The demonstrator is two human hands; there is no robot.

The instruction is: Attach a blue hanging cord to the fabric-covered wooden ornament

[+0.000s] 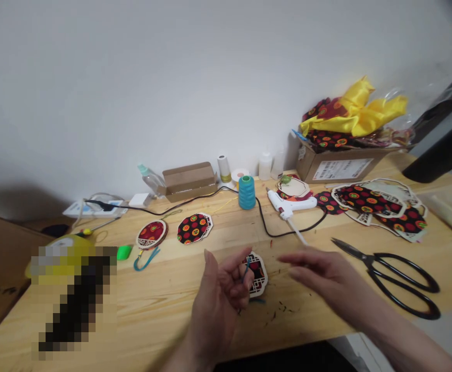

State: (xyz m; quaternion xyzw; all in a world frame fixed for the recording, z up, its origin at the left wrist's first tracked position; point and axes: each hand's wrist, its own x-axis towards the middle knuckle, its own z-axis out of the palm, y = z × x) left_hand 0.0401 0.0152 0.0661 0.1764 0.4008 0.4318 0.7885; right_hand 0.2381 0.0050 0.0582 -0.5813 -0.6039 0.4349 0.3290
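My left hand [228,284] is in the middle near the table's front edge, its lower fingers curled round a short length of teal cord [246,268]. Right beside those fingers is a lattice-edged ornament [260,276] with dark patterned cloth, partly hidden by them; whether the hand also grips it I cannot tell. Another bit of teal cord shows under the ornament. My right hand [314,268] hovers to the right, apart from the ornament, fingers stretched leftward with nothing visible in them. Black-handled scissors [380,266] lie right of it.
Behind the hands stand a teal thread spool [246,192] and a white glue gun [287,202] with a black cable. Finished-looking ornaments [195,228] lie to the left. Patterned pieces [376,200] and a full cardboard box [338,163] are at the back right.
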